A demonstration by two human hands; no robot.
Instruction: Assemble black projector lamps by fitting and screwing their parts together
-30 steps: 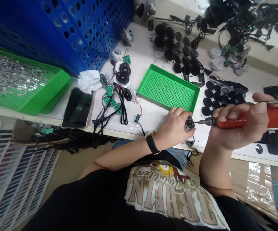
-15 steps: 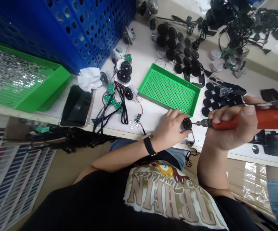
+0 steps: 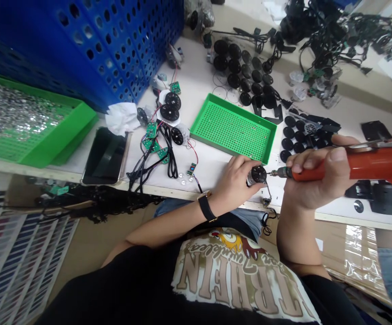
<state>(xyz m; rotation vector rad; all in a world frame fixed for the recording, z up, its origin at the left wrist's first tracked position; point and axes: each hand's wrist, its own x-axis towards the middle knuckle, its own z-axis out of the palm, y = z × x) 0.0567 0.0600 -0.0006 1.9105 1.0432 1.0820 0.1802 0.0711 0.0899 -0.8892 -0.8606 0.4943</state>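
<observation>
- We have our left hand (image 3: pixel 231 180) and right hand (image 3: pixel 318 174) close together but not touching, just right of the lower centre of the view, around 4 o'clock.
- Our left hand is clamped on a black round part (image 3: pixel 259 174), with the fingers wrapped around its rim and a thin wire hanging from it toward 6 o'clock.
- Our right hand is clenched around an orange-red electric screwdriver (image 3: pixel 358 164), which runs out toward 3 o'clock.
- Its metal bit (image 3: pixel 274 173) points at the black round part from just beside it; we cannot tell whether the tip touches.
- A black wristwatch (image 3: pixel 207 208) sits on our left wrist.
- A green perforated tray (image 3: pixel 233 128) lies on the white workbench (image 3: pixel 212 180) at 12 o'clock from our hands, and rows of black discs (image 3: pixel 246 67) lie beyond it at 1 o'clock.
- More black discs (image 3: pixel 292 135) lie just past our right hand.
- Green circuit boards (image 3: pixel 151 130) with black cables (image 3: pixel 169 158) lie at 10 o'clock, beside a crumpled white tissue (image 3: pixel 121 118) and a black smartphone (image 3: pixel 104 155).
- At 9 o'clock, a green tray (image 3: pixel 60 144) holds small silver parts, below a blue perforated crate (image 3: pixel 97 45).
- Tangled black wires (image 3: pixel 334 31) sit at 2 o'clock.
</observation>
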